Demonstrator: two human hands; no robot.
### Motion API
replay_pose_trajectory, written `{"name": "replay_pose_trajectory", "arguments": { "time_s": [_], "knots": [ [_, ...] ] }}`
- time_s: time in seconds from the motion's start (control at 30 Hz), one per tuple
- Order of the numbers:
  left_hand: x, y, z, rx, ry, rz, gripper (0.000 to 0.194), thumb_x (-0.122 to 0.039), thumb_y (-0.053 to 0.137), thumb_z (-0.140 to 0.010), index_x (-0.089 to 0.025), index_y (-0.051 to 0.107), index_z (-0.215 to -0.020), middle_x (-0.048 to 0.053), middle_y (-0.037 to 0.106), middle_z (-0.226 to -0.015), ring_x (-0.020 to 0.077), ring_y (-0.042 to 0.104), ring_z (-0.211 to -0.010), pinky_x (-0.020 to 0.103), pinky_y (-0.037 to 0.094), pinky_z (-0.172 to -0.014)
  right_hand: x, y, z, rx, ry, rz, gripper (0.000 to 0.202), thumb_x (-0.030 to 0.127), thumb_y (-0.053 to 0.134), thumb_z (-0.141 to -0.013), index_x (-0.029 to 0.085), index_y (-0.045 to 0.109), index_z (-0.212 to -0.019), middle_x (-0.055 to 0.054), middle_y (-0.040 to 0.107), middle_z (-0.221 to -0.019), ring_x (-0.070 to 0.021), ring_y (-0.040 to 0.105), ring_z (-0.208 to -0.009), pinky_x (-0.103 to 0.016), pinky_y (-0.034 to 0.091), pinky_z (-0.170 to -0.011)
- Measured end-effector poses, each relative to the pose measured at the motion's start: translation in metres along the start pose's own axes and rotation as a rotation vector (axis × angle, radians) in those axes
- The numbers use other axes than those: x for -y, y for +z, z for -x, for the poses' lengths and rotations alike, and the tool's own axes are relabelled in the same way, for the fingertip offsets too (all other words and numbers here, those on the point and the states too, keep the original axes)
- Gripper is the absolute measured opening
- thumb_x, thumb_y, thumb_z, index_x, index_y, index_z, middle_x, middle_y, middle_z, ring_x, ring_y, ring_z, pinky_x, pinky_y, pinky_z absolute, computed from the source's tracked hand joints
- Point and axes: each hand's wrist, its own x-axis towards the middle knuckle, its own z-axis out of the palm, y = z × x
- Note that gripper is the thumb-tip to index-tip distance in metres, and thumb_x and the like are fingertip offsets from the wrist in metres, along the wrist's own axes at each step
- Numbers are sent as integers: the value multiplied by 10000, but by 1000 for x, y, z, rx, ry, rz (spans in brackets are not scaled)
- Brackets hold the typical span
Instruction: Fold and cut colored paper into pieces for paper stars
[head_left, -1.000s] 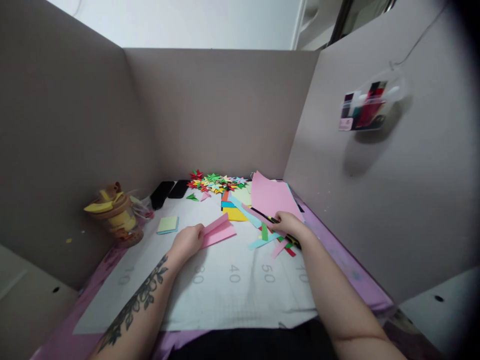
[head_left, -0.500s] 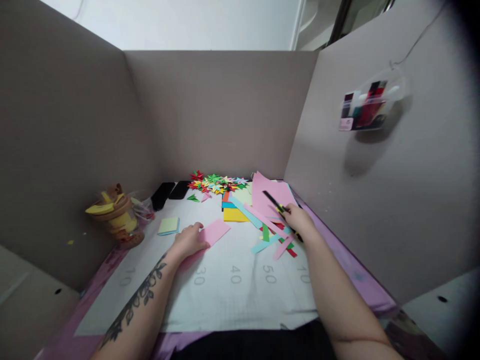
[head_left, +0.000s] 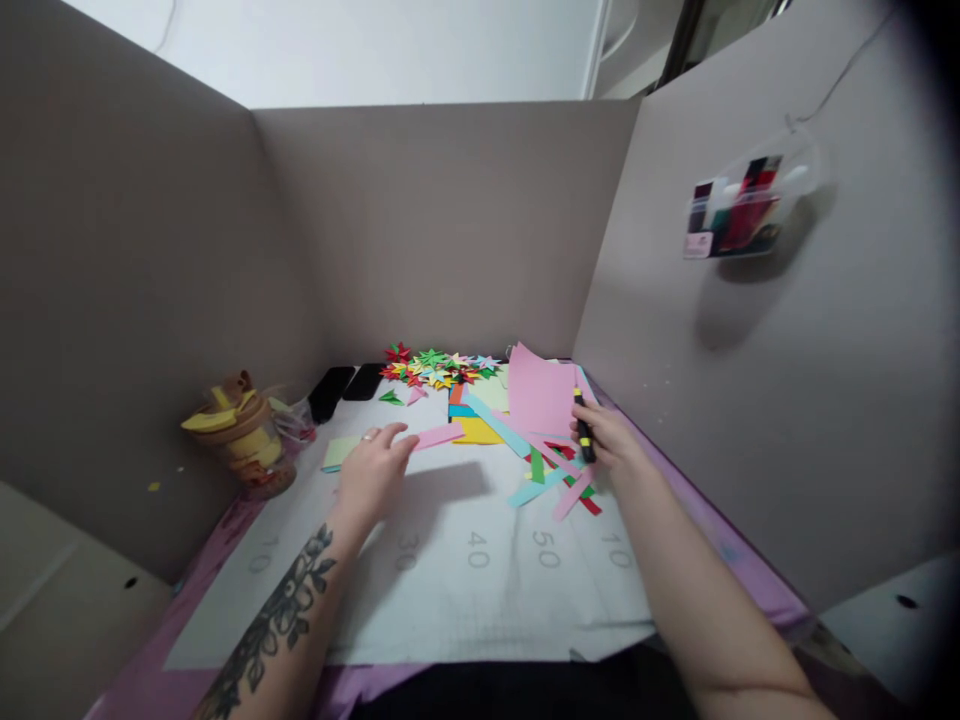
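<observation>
My left hand [head_left: 377,466] pinches a pink piece of paper [head_left: 441,435] and holds it above the white cutting sheet [head_left: 480,600], where its shadow falls. Part of the paper is hidden behind the fingers. A ring is on one finger. On the right, my right hand [head_left: 609,436] is closed around a black and yellow utility knife [head_left: 583,428], held nearly upright over the cut paper. Beneath and beside it lie loose strips of paper [head_left: 537,490] in blue, pink, green and red. A large pink sheet [head_left: 541,390] lies behind the knife.
Folded paper stars [head_left: 435,368] are heaped at the back. Two black phones [head_left: 365,382] lie at back left, near a brown and yellow pot [head_left: 244,435]. Pale sticky notes [head_left: 339,452] sit by my left hand. A clear pouch [head_left: 739,215] hangs on the right wall.
My left hand has lifted the pink paper off the sheet, tilting it. My right hand has turned the knife from a slant to nearly upright. The view has shifted slightly.
</observation>
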Motion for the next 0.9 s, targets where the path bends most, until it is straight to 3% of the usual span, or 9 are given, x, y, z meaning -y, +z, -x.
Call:
{"name": "replay_pose_trajectory", "arguments": {
  "time_s": [0.13, 0.23, 0.33, 0.53, 0.9],
  "knots": [
    [-2, 16, 2, 286, 85, 36, 468, -405, 645, -715, -286, 578, -1163, 79, 432, -1365, 307, 430, -1172, 404, 354, -947, 2, 20, 19, 278, -321, 469, 465, 288, 634, -685, 205, 584, -1141, -17, 599, -879, -178, 563, -807, -280, 461, -738],
    [8, 34, -2, 303, 65, 38, 652, -478, 636, -710, -285, 457, -1307, 100, 338, -1444, 332, 294, -1298, 478, 266, -1020, 0, 30, 27, 449, -480, 879, 487, 245, 615, -698, 211, 597, -1184, -48, 590, -978, -202, 544, -921, -272, 414, -827],
    [23, 48, -7, 318, 15, 35, 754, -536, 567, -748, -234, 332, -1397, 145, 311, -1458, 342, 241, -1334, 509, 232, -1036, -7, 35, 27, 466, -554, 1105, 469, 175, 546, -733, 208, 593, -1199, -70, 583, -991, -197, 539, -924, -248, 393, -808],
    [38, 57, -11, 293, 64, 94, 715, -495, 509, -795, -158, 332, -1401, 136, 408, -1407, 301, 365, -1272, 388, 294, -1029, -13, 40, 23, 452, -595, 1277, 460, 94, 506, -709, 222, 626, -1133, -75, 598, -975, -207, 514, -970, -245, 362, -812],
    [41, 60, -9, 269, 71, 126, 658, -466, 415, -854, -108, 330, -1400, 157, 440, -1378, 286, 405, -1244, 364, 320, -1016, -17, 41, 21, 470, -575, 1286, 470, 98, 503, -693, 233, 631, -1124, -70, 597, -991, -210, 506, -985, -252, 353, -818]
  ]
}}
